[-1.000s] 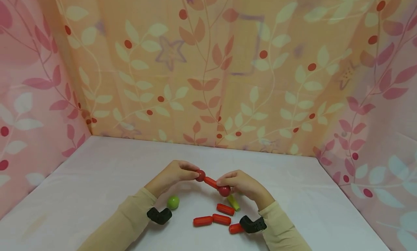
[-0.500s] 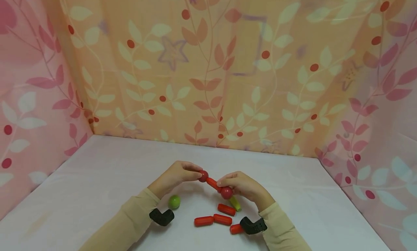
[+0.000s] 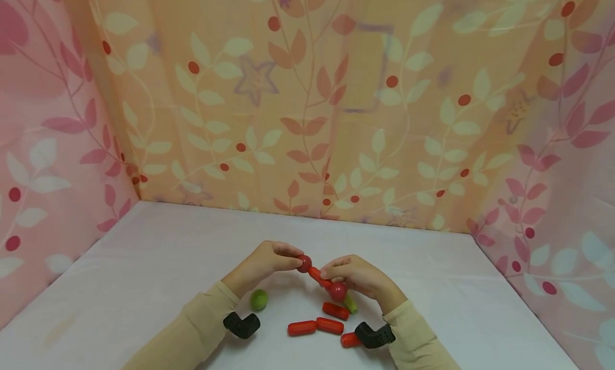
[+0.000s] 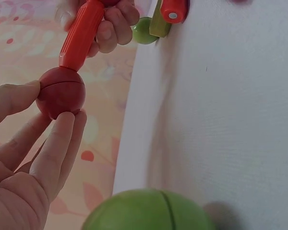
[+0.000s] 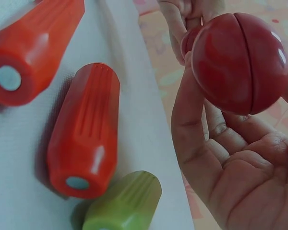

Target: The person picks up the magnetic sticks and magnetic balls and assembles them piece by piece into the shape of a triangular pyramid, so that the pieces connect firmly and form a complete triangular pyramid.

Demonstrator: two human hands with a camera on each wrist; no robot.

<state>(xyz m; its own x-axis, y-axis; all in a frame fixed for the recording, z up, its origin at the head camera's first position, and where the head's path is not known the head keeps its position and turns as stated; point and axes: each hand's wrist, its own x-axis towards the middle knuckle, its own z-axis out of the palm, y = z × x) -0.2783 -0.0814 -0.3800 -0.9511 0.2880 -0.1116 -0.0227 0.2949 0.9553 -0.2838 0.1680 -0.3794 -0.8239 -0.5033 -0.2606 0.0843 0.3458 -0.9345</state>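
Landmark: green ball (image 3: 259, 299), lying on the white table (image 3: 192, 242). All places are given from it.

Item, left hand (image 3: 263, 263): above the landmark and slightly to its right; thumb and fingertips pinch the far red ball (image 3: 304, 264).

Item, right hand (image 3: 362, 276): well to the right of the landmark; thumb and fingers closed narrowly on the held red bar (image 4: 81, 38), at the end where it meets the near red ball (image 3: 338, 291).

Item, held string: red ball, red bar, red ball, end to end; raised off the table, right of the landmark and tilted down toward the right hand.

Item, four loose red bars: all right of the landmark and nearer the person. Two lie end to end, one lies farther right (image 3: 336, 311), one is partly hidden by the right wrist camera (image 3: 375, 335). Pale discs show on some bar ends.

Item, green bar (image 3: 351, 304): far right of the landmark; a second green ball (image 4: 144, 31) shows just beside it in the left wrist view.

Change: the near ball has dipped slightly, steepening the string; loose pieces have stayed put. Meaning, as judged: a small adjustment of angle, the string still whole, nothing added.
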